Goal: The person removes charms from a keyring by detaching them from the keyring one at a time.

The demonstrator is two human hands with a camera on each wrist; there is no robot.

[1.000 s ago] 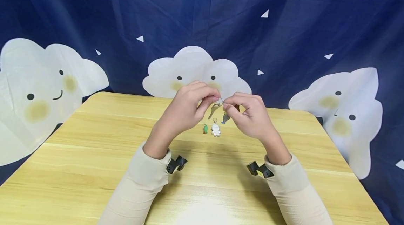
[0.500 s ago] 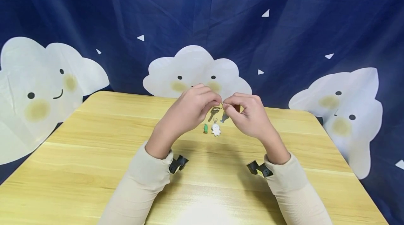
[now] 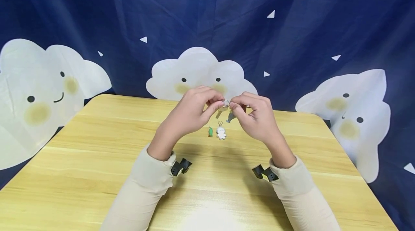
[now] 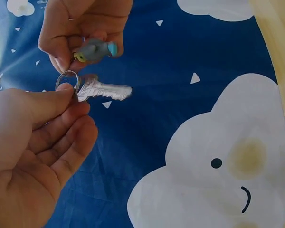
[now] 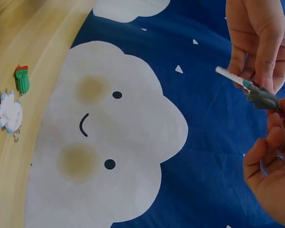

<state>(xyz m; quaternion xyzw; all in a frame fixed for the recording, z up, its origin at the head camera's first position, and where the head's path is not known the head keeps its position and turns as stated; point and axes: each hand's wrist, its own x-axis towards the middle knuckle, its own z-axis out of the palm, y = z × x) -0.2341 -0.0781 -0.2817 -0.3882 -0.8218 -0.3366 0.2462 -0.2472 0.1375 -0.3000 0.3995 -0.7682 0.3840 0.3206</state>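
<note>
My left hand (image 3: 191,110) pinches a metal key ring (image 4: 69,71) between thumb and forefinger. A silver key (image 4: 107,90) hangs from that ring, its toothed blade standing out in the left wrist view. Opposite it, my right hand (image 3: 257,116) pinches the fastening end of a small grey figure charm (image 4: 95,50) with a yellow end and a turquoise end. The right fingertips are right at the ring's edge. In the right wrist view the grey charm (image 5: 263,99) overlaps part of the key. Both hands are raised over the table's far part.
On the wooden table (image 3: 207,173) below the hands lie a white figure charm (image 3: 221,133) with a metal clasp and a green cactus charm (image 3: 210,132) with a red base. A navy curtain (image 3: 207,15) with white clouds hangs behind the far edge.
The left fingers closed in over the ring half a second ago and have since drawn back, showing more of it. The key has shifted with them. The charms on the table stay put.
</note>
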